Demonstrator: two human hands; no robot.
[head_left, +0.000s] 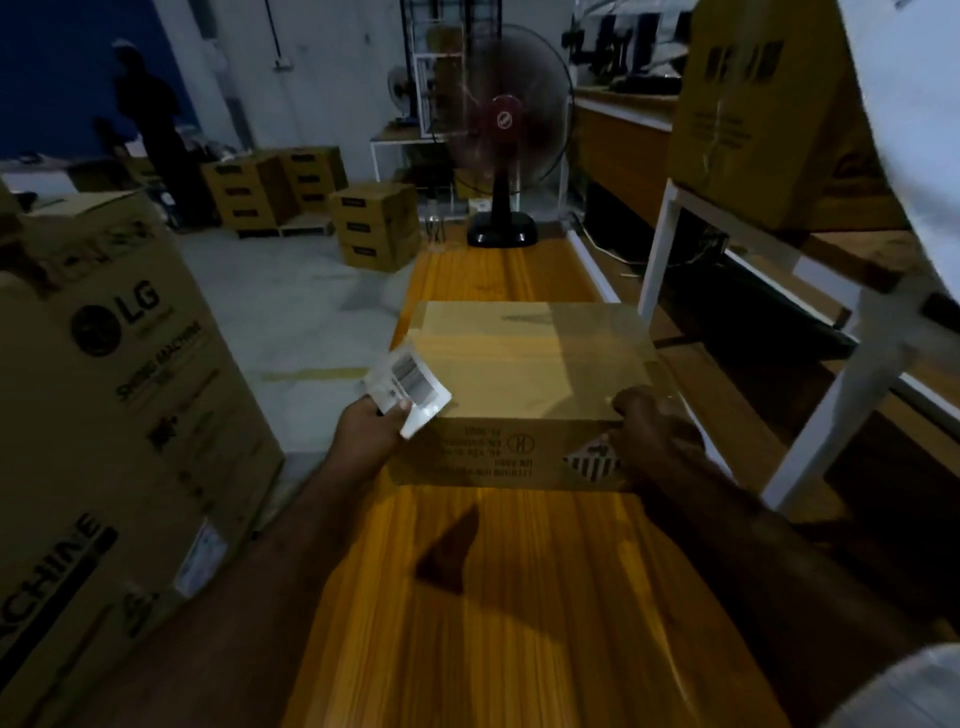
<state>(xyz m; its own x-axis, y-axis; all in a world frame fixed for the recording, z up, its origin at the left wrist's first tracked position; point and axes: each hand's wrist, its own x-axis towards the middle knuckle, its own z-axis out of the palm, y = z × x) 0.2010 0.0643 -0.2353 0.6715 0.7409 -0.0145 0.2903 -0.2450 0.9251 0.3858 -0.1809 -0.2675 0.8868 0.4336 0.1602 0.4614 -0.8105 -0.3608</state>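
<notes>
A taped brown cardboard box sits on the long wooden table, printed text and a striped hazard diamond on its near face. My left hand pinches a white shipping label with a barcode, held just above the box's near left corner. My right hand grips the box's near right top edge, fingers curled over the corner.
A large LG washing machine carton stands close on the left. A running pedestal fan stands at the table's far end. White shelving with another carton is on the right. Stacked boxes and a person are farther back.
</notes>
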